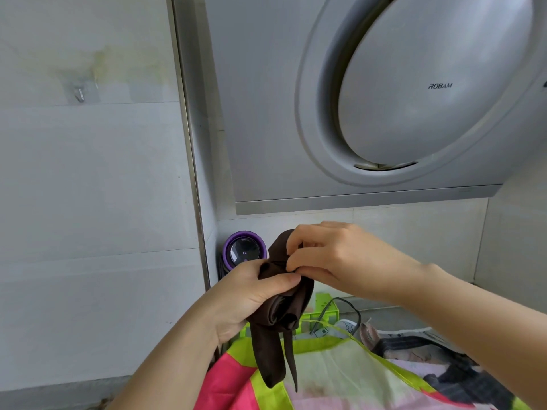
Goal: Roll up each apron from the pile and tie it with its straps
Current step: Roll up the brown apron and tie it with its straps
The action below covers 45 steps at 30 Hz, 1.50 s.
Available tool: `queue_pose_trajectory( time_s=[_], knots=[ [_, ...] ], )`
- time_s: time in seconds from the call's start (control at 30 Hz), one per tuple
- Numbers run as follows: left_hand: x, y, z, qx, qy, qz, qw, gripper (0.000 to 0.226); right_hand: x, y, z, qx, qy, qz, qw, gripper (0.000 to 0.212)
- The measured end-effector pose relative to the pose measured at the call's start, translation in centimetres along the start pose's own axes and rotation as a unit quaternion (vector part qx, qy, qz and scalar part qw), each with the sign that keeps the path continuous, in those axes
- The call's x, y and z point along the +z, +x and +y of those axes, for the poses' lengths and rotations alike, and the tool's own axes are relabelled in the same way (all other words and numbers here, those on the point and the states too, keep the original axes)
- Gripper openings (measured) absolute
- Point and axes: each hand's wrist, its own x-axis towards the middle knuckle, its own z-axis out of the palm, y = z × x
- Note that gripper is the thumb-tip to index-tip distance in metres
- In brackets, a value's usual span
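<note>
A brown apron (pixel 275 312), rolled into a tight bundle, is held up in the air in front of the tiled wall, above the pile (pixel 325 374) of other aprons and well below the range hood (pixel 266 113). The long axis of the roll is set close to upright, tilted slightly. Its upper end is pointed up and a little away from the person, and its lower, open end is pointed down toward the pile. The roll is cinched near its middle. The lower half is gripped by the left hand (pixel 245 300), whose thumb is laid across the front while the fingers are curled round the back. The cinched middle is pinched from the right by the fingertips of the right hand (pixel 340 255), with the thumb pressed in beneath. Whether a strap or the body of the cloth is caught there cannot be told. Two straps (pixel 266 356) are left hanging straight down from the lower end, their tips near the top apron of the pile, which is pink, lime and cream. A dark checked apron (pixel 461 377) is seen further right in the pile. Behind the bundle, a green crate (pixel 325 306) is partly hidden, and a purple-rimmed round device (pixel 245 249) is stood in the corner.
</note>
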Motion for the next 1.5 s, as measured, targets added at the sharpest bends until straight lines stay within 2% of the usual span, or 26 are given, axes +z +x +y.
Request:
queue_pose_trajectory(
  time_s=[0.07,0.13,0.2,0.27,0.33,0.43,0.5,0.57,0.63,0.7,0.73,0.8,0.83,0.87,0.9,0.97,1.0,1.07,1.13,1.2,1.27,1.33,1.5],
  knots=[
    [-0.1,-0.2,0.1,-0.016,-0.029,-0.016,0.999,0.023,0.3,0.0,0.1,-0.035,-0.033,0.023,0.999,0.015],
    [-0.1,-0.4,0.2,-0.034,-0.071,-0.031,0.996,0.023,0.6,-0.2,0.0,-0.031,-0.022,0.056,0.998,0.014],
    [-0.3,-0.5,0.0,-0.05,-0.124,-0.042,0.99,0.026,1.0,-0.4,-0.3,0.005,0.041,0.089,0.995,0.012],
    [-0.6,-0.3,-0.3,-0.054,-0.171,-0.066,0.982,0.038,1.2,-0.6,-0.6,0.046,0.129,0.111,0.984,0.007],
    [-0.6,-0.2,-0.7,-0.052,-0.187,-0.073,0.978,0.046,1.5,-0.9,-0.9,0.084,0.2,0.136,0.967,0.005],
    [-0.2,-0.1,-0.6,-0.034,-0.203,-0.045,0.977,0.024,1.6,-1.2,-1.2,0.149,0.291,0.161,0.931,0.007],
    [0.2,-0.1,-0.4,-0.024,-0.212,-0.033,0.977,0.022,1.7,-1.4,-1.7,0.202,0.361,0.164,0.895,0.005],
    [0.4,0.0,-0.5,-0.012,-0.206,-0.02,0.978,0.024,1.8,-1.7,-2.1,0.244,0.435,0.16,0.852,0.008],
    [0.5,0.2,-0.8,0.012,-0.175,0.011,0.984,0.028,2.1,-2.2,-2.2,0.263,0.433,0.151,0.849,0.006],
    [0.4,0.6,-1.3,0.068,-0.061,0.076,0.993,0.036,2.5,-2.6,-1.9,0.31,0.418,0.164,0.838,0.009],
    [0.6,0.8,-1.5,0.1,0.034,0.118,0.987,0.041,2.8,-2.8,-1.8,0.35,0.441,0.18,0.807,0.023],
    [1.3,1.1,-1.5,0.164,0.194,0.187,0.949,0.048,3.4,-2.7,-1.7,0.419,0.546,0.175,0.704,0.064],
    [1.9,1.1,-1.6,0.191,0.239,0.187,0.933,0.051,3.8,-2.5,-2.0,0.425,0.607,0.153,0.654,0.074],
    [2.4,1.2,-1.8,0.209,0.264,0.163,0.927,0.055,4.1,-2.3,-2.2,0.415,0.651,0.131,0.622,0.07],
    [2.8,1.3,-2.1,0.219,0.281,0.128,0.926,0.061,4.2,-2.2,-2.3,0.404,0.669,0.112,0.613,0.056],
    [2.3,1.4,-2.6,0.211,0.295,0.06,0.93,0.077,4.1,-2.2,-2.5,0.407,0.66,0.102,0.623,0.035],
    [1.6,1.4,-2.6,0.198,0.293,0.039,0.935,0.084,4.2,-2.4,-2.2,0.413,0.658,0.114,0.619,0.033],
    [-0.2,1.5,-2.6,0.156,0.312,0.03,0.937,0.089,4.0,-3.0,-1.7,0.434,0.658,0.139,0.599,0.046],
    [-1.6,1.5,-2.5,0.091,0.324,-0.005,0.942,0.075,3.7,-3.5,-1.3,0.456,0.658,0.154,0.579,0.066],
    [-2.4,1.6,-2.6,0.046,0.298,-0.054,0.952,0.055,3.4,-3.8,-1.1,0.469,0.667,0.157,0.557,0.071],
    [-2.6,1.6,-2.8,0.029,0.297,-0.082,0.951,0.048,3.2,-4.0,-1.0,0.478,0.668,0.157,0.548,0.061],
    [-2.1,1.7,-2.9,0.021,0.317,-0.091,0.944,0.055,3.0,-4.0,-1.0,0.482,0.665,0.162,0.547,0.045],
    [-0.3,1.7,-3.4,-0.013,0.223,-0.093,0.97,0.057,2.3,-4.2,-1.0,0.491,0.646,0.161,0.561,0.045]
  ],
)
